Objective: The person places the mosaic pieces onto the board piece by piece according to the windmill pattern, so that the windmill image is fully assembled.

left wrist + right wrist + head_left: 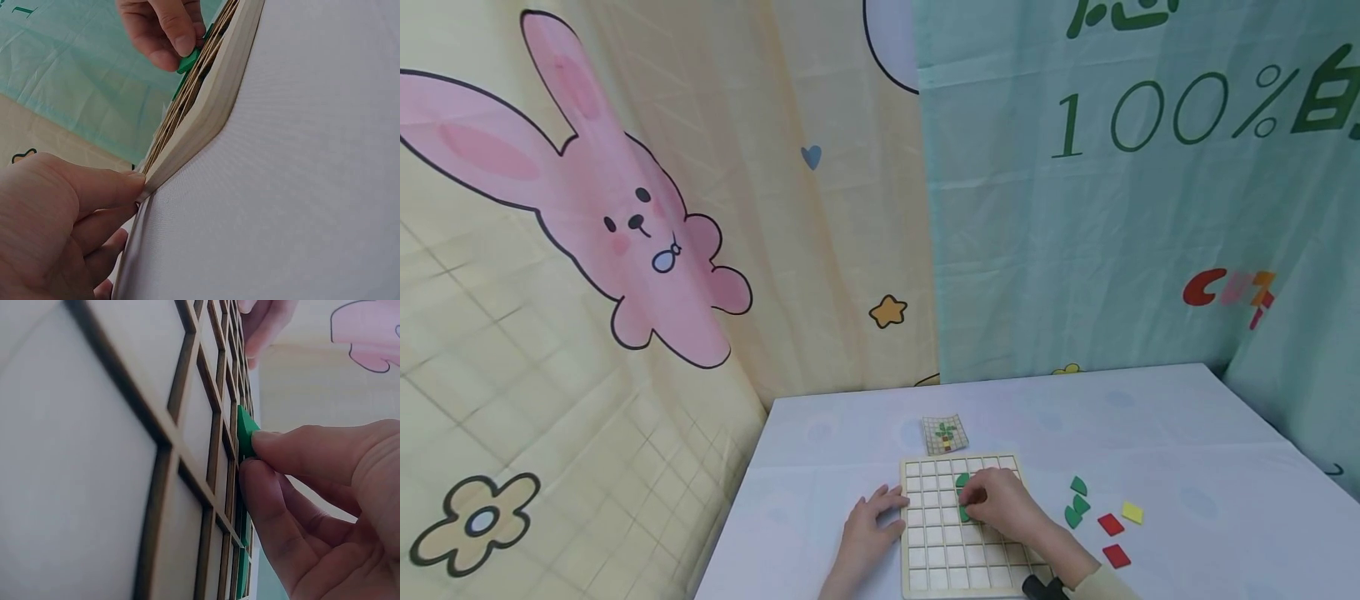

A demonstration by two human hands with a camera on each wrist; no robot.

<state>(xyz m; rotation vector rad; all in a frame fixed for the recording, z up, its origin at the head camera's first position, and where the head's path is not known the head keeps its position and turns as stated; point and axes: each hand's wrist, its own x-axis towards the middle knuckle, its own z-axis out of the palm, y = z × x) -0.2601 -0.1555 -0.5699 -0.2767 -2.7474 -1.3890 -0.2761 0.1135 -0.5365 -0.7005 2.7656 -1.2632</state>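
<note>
A pale wooden grid board (913, 542) lies on the table in front of me. My left hand (872, 529) rests at its left side, fingers loosely spread and fingertips against the rim, as the left wrist view also shows. Over the upper middle of the grid, my right hand (1000, 504) pinches a green tile (245, 432) between thumb and fingertips, right at the cells. Another green tile (962, 480) sits in the grid just beyond the fingers. In the right wrist view, a further green piece (242, 570) lies in the grid beside the held one; the hand partly hides this area.
Behind the board lies a small picture card (943, 437) with a green plant pattern on a grid. To the right are three loose green tiles (1078, 486), two red tiles (1110, 524) and a yellow tile (1132, 512). Printed curtains (835, 250) hang around the white table (820, 467).
</note>
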